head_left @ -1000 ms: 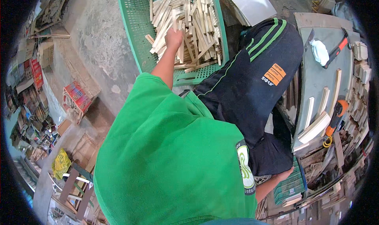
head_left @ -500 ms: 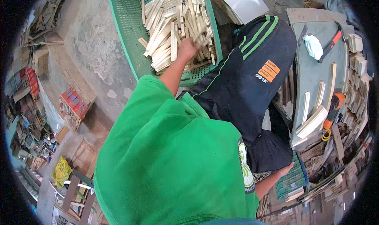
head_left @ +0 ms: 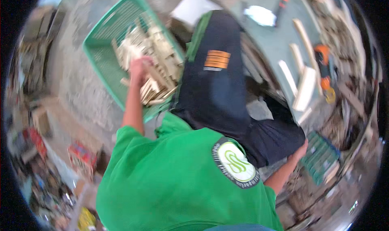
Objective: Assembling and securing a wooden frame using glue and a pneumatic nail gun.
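Observation:
A green plastic basket [head_left: 101,64] stands at the far left, holding a heap of thin pale wooden strips [head_left: 162,48]. My left hand [head_left: 140,66] is over the strips inside it, its fingers smeared by motion, so I cannot make out whether it grips any. Off to the right, my right hand [head_left: 300,150] is beside my bent leg in dark trousers [head_left: 221,85]. The leg partly hides that hand's fingers. Close to it sits a smaller green basket [head_left: 320,156] with some wood at its edge.
On the grey board [head_left: 263,40] at the right lie several pale wood pieces [head_left: 304,89], an orange-and-black tool [head_left: 323,64], a red-and-black handled tool [head_left: 282,4] and a white bundle [head_left: 261,15]. Stacked wood [head_left: 344,40] lines the far right. A red crate [head_left: 83,156] stands at the left.
The view has turned, and the large basket now appears lower and further left. My left hand has shifted from the basket's right part toward its middle. The right hand remains beside the leg.

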`<state>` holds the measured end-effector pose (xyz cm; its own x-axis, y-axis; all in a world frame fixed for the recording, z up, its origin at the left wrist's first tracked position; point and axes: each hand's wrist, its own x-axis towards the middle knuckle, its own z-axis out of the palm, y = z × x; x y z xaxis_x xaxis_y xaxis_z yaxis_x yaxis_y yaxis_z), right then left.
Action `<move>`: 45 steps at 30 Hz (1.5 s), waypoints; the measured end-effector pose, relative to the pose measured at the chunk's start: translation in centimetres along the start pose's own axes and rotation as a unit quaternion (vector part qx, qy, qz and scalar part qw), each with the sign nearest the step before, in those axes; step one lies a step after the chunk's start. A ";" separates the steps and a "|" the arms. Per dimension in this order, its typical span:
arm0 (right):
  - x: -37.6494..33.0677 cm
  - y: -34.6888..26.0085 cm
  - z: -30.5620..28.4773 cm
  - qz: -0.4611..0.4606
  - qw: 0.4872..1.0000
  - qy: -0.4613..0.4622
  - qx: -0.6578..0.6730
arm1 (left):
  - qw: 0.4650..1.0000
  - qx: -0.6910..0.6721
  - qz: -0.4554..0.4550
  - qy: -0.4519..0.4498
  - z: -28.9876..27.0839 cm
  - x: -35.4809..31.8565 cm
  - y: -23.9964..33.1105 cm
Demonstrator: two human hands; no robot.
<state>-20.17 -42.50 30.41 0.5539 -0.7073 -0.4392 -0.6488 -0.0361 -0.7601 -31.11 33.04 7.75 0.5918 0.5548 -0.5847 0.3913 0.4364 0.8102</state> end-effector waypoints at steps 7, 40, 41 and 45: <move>-0.3 2.0 0.6 -0.069 0.995 0.068 -0.004 | 0.964 -0.254 0.042 -0.068 5.3 -2.8 8.3; -1.3 -1.1 -0.2 -0.014 0.996 0.047 -0.073 | 0.857 0.471 -0.189 0.088 0.4 0.5 -7.7; -1.1 -1.2 0.4 -0.005 0.994 0.056 -0.089 | 0.850 0.463 -0.202 0.150 -0.7 0.3 -8.0; -1.9 -0.7 2.5 0.017 1.000 -0.007 0.006 | 0.863 0.417 -0.127 0.256 -8.3 1.6 -13.0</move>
<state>-19.42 -39.40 30.58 0.5391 -0.6976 -0.4719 -0.6613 -0.0037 -0.7501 -41.07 34.14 -4.09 0.1075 0.8500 -0.5157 0.9600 0.0462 0.2763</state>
